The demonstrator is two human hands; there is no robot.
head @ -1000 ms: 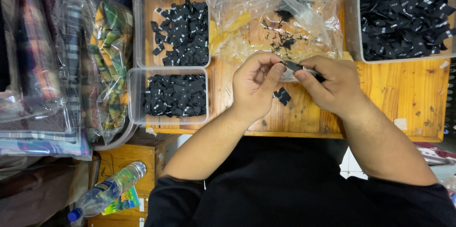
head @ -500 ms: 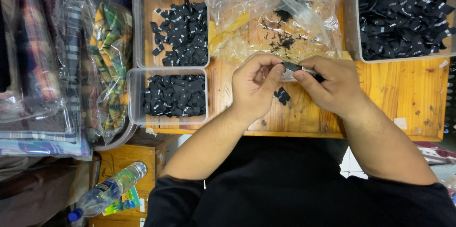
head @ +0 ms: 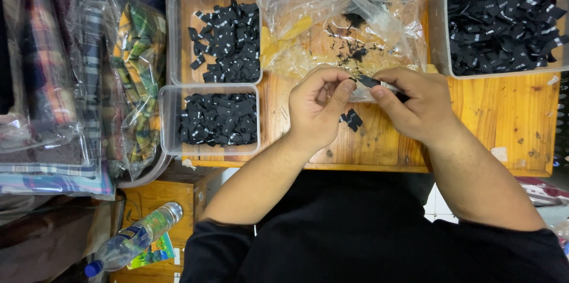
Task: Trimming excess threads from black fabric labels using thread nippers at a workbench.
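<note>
Both hands [head: 370,102] pinching a black label [head: 367,81], long axis left-right, above wooden table [head: 504,123]

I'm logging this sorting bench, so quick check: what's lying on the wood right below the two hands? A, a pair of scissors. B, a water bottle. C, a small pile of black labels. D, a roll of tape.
C: a few black labels lie on the table just under the left hand and right hand, which pinch another black piece between them.

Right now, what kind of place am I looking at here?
Probably a small garment or label-sorting workbench: clear tubs of small black woven labels, bagged plaid fabric beside the wooden table, and both hands, left hand and right hand, pinching one label.
</note>
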